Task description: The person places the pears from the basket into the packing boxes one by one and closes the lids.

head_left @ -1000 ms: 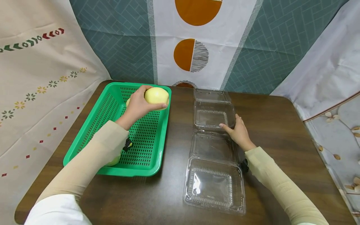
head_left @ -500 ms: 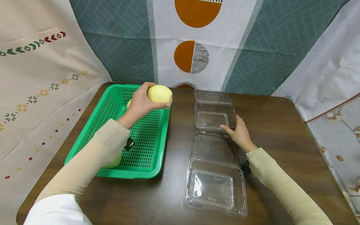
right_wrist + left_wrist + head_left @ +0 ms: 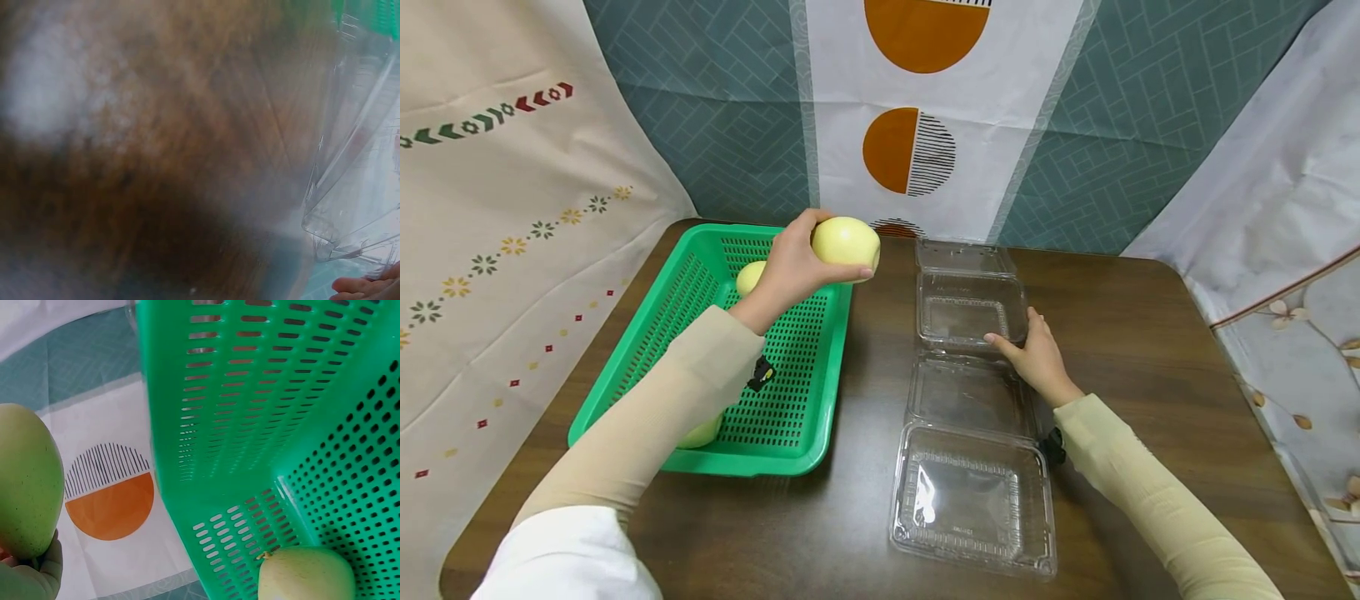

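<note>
My left hand (image 3: 800, 262) grips a pale yellow-green mango (image 3: 847, 243) above the far right corner of the green basket (image 3: 829, 400). In the left wrist view the held mango (image 3: 28, 478) is at the left edge, outside the basket wall. Another mango (image 3: 750, 277) lies at the basket's far end, partly behind my left hand; a further one (image 3: 703, 432) shows at the near end, mostly behind the sleeve. My right hand (image 3: 1036, 352) holds the near right corner of a clear plastic clamshell container (image 3: 964, 310), thumb at the rim and fingers along its side.
A second open clear clamshell container (image 3: 973, 500) lies nearer on the brown table (image 3: 1120, 317), its far half close to the first. Patterned cloths (image 3: 1075, 183) hang behind and beside the table. Most of the right wrist view is blurred brown.
My left hand has carried the mango to the right and slightly up, from over the basket to its far right rim. My right hand has stayed at the container's corner.
</note>
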The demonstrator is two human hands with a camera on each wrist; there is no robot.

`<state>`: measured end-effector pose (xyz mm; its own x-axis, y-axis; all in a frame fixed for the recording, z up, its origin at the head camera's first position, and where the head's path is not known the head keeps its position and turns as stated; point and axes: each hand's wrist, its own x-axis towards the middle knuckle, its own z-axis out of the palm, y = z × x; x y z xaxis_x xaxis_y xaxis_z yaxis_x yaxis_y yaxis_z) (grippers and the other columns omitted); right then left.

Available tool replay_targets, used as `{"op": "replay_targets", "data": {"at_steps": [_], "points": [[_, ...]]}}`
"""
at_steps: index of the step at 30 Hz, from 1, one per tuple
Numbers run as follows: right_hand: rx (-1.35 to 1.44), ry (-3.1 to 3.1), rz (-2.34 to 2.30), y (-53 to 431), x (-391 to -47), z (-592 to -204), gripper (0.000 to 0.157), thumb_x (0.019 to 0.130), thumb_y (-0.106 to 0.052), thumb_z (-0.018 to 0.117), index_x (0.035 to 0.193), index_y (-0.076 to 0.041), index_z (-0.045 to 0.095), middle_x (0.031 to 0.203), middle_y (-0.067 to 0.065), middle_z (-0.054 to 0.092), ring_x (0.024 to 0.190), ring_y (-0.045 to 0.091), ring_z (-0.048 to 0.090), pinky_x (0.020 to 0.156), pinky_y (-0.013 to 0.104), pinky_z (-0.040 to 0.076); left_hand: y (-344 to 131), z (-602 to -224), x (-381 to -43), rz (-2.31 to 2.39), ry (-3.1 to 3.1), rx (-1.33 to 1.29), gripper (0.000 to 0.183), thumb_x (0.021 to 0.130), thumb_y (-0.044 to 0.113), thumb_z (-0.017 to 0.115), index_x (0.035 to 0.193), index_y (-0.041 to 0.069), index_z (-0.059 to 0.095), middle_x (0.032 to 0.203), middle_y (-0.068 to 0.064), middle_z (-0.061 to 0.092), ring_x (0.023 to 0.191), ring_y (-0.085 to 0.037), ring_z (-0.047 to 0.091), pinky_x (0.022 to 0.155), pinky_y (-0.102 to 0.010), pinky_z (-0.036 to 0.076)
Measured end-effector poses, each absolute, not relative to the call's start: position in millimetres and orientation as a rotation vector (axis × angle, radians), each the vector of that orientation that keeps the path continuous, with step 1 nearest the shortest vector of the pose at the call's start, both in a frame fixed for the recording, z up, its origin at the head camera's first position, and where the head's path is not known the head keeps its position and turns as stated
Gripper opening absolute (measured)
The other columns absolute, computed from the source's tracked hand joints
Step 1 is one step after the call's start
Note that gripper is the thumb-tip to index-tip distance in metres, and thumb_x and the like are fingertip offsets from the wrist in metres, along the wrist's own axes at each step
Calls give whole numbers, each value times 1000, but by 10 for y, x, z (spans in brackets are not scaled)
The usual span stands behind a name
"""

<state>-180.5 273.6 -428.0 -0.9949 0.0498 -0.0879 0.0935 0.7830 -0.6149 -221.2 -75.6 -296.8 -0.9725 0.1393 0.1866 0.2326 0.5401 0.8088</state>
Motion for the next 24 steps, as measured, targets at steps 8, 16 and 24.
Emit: {"op": "replay_targets", "data": {"at_steps": [8,16,24], "points": [[117,2892,-1023,2730,-1803,-4278,106,87,-59,56,148,9,1,153,34,5,142,46,5,111,61,16,-686,-2922,-2231,-1399,-2678,-349,76,63,38,86,124,9,52,120,-7,58,102,-25,55,82,-41,49],[122,2906,-1013,2717,-1797,-4288,106,87,-58,56,148,9,2,153,34,7,142,46,7,112,59,16,-577,-2953,-2282,-1426,-2656,-391,72,63,38,87,120,10,54,117,-6,59,98,-23,55,81,-38,48],[124,2916,-994,2711,-1794,-4289,105,87,-58,57,148,9,3,152,35,7,142,46,7,112,59,16,-445,-2941,-2302,-1462,-2636,-448,69,62,35,88,116,10,55,113,-6,60,96,-23,56,80,-38,49]]}}
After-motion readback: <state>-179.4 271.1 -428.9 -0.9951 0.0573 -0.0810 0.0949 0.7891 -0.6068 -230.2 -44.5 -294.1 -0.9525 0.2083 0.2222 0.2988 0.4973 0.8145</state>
